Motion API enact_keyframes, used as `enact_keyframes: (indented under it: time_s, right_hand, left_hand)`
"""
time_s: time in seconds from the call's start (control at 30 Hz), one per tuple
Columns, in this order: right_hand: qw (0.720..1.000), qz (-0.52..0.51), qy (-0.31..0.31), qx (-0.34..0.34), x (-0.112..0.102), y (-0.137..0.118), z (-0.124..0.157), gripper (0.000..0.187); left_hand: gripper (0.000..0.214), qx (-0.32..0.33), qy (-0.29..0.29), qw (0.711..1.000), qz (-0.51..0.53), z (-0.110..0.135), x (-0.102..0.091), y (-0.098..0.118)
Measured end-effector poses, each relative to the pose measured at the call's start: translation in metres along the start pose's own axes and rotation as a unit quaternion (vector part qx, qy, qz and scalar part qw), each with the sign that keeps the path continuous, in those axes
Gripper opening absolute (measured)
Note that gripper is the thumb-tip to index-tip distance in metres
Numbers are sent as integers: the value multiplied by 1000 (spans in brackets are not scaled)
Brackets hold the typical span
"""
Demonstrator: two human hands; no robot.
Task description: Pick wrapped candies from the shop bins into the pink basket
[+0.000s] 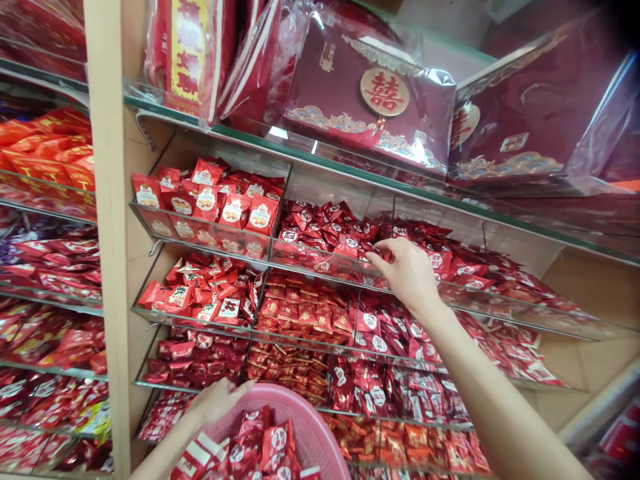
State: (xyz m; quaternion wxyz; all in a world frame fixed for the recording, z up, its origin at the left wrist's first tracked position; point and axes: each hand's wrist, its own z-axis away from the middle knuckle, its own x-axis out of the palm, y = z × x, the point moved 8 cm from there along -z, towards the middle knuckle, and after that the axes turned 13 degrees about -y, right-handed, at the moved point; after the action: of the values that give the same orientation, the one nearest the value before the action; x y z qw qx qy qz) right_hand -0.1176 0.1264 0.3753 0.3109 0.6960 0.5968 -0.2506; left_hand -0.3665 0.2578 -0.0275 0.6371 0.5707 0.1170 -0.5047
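My left hand [216, 401] grips the rim of a pink plastic basket [313, 417], its thumb lying along the edge and the other fingers mostly hidden. Inside the basket lies a heap of red candy packets [275, 443], some showing white backs. My right hand [409, 268] reaches to the front of an upper shelf compartment. Its thumb and index finger are pinched together on the edge of a small red candy packet [371, 249], which they partly hide. More dark red packets with white round labels [313, 219] are piled to the left of these fingers.
Clear-fronted tiered shelves [220, 235] hold red snack packets in divided compartments. Above runs a glass shelf edge [340, 160] with wrapped maroon gift bags [370, 93]. A pale wooden post [107, 233] stands left, with more stocked shelves beyond it.
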Motion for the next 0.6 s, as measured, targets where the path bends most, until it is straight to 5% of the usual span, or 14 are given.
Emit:
enact_keyframes:
  time_s: [0.17,0.47,0.6]
  right_hand:
    - [1000,13,9,-8,-2,-2,-5,20]
    - [957,-203,203,29,-43,9,24,17]
    - [919,-373,111,69,-19,-12,62,18]
  left_hand:
    - [62,7,6,1000,7,-7,3,-5]
    - [62,22,20,999,17,-17,6,-13]
    - [62,11,12,1000,6,-11,3,-8]
